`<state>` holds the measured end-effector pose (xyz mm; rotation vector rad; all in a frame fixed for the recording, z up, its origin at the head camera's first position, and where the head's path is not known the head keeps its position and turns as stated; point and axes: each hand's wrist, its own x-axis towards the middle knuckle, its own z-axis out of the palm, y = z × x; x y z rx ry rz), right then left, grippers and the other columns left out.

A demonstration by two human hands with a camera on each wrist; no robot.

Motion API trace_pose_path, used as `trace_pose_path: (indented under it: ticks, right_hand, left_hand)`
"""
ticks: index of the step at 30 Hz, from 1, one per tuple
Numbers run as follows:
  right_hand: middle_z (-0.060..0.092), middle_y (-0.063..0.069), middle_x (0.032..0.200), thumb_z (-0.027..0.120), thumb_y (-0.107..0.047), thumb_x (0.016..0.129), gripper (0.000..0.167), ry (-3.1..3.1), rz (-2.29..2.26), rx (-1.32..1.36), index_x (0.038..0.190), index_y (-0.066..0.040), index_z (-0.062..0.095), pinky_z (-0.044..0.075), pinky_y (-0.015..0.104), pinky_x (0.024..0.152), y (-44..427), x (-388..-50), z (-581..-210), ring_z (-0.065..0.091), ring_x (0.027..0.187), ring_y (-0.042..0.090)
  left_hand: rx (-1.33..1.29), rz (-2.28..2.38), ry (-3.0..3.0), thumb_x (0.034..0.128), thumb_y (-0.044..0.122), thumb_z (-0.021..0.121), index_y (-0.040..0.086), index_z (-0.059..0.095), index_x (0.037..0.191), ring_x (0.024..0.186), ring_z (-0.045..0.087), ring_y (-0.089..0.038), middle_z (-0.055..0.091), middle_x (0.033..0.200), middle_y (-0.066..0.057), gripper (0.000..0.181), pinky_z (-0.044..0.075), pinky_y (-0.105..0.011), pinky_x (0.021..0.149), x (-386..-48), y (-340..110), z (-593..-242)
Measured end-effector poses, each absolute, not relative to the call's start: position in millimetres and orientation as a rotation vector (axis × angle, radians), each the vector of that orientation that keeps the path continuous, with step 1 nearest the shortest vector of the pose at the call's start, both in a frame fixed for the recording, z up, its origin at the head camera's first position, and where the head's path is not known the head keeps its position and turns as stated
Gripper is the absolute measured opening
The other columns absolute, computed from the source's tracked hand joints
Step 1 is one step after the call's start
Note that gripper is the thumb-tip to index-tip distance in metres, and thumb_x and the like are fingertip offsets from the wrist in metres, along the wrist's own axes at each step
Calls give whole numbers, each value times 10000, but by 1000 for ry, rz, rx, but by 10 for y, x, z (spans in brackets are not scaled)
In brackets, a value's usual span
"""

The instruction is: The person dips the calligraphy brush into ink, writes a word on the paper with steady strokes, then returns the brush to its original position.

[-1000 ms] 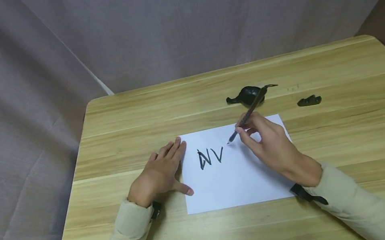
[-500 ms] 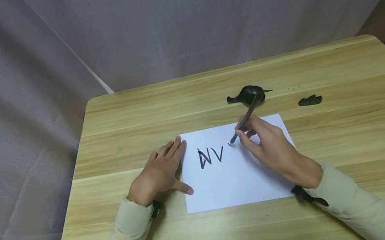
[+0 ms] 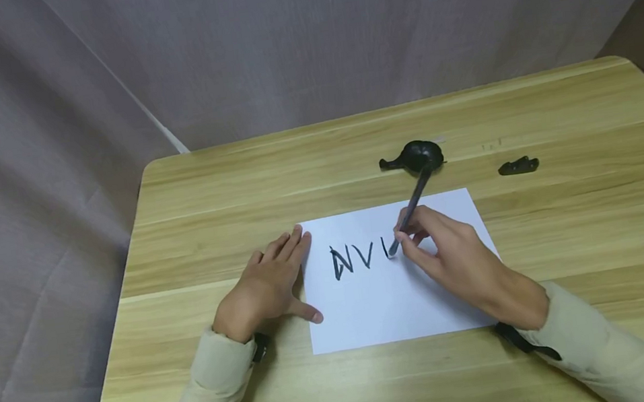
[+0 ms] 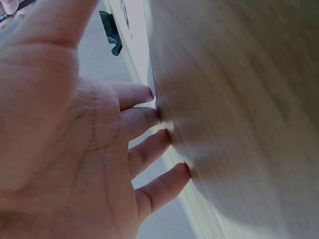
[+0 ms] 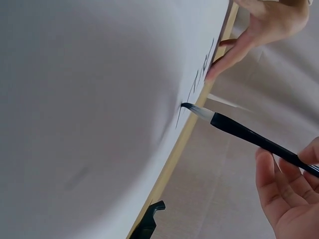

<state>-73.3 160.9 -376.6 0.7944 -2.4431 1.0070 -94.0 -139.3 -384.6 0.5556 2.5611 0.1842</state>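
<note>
Currently, the left hand has its fingers straight, thumb set apart, the tips along the left edge of a white paper sheet, while the right hand pinches a dark brush, its bent tip touching the sheet at a short stroke right of the black letters N and V. Beyond the sheet, the wooden tabletop carries a black rounded vessel with a curved neck and, farther right, a small jagged dark piece; behind hangs a grey curtain.
</note>
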Motion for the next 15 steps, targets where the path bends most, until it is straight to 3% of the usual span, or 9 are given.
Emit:
trace_pose_path:
  ticks: [9, 15]
  right_hand:
    - [754, 40, 976, 779, 26, 913, 236, -2498, 1012, 792, 1078, -24, 618, 622, 313, 752, 1613, -638, -3734, 728, 863, 134]
    - [743, 39, 1005, 766, 46, 920, 239, -2497, 1043, 796, 1094, -19, 615, 599, 255, 769, 1608, -639, -3743, 724, 909, 139]
  left_hand:
    - [557, 181, 2562, 675, 671, 905, 142, 48, 1714, 1641, 50, -309, -47, 1782, -66, 1447, 165, -633, 1265, -950, -1390, -3848]
    - [547, 182, 2555, 675, 663, 910, 142, 45, 1714, 1642, 39, -304, -57, 1782, -61, 1448, 153, -629, 1269, -945, -1391, -3846]
